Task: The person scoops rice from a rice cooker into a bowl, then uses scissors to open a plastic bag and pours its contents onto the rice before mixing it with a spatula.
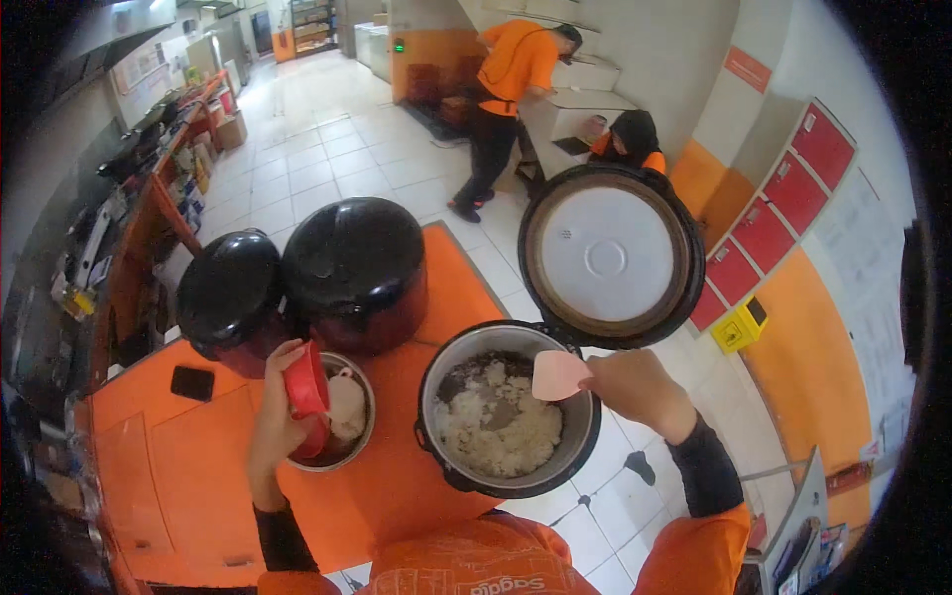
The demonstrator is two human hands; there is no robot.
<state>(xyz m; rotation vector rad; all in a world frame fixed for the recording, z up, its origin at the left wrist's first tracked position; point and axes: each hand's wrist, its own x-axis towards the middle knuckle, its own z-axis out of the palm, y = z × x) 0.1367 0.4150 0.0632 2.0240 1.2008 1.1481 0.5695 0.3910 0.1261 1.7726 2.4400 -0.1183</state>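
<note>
My left hand point(274, 428) grips a red plastic bowl point(305, 378), tilted on its side above a round metal pot point(370, 428). A second red piece point(313, 439) shows just below it; whether it is a separate bowl I cannot tell. White rice point(346, 407) lies in the metal pot. In my right hand point(641, 390) is a pale pink rice paddle point(556, 375), held over the right rim of a large open rice cooker point(513, 487). Cooked rice point(513, 442) covers part of the cooker's inside. Its round lid point(606, 249) stands raised behind it.
Two dark, closed rice cookers point(230, 286) point(355, 256) stand at the back of the orange table point(201, 476). A black phone point(193, 383) lies at the left. Beyond the table are two people point(513, 71) point(632, 137) in orange tops. Red lockers point(766, 223) line the right wall.
</note>
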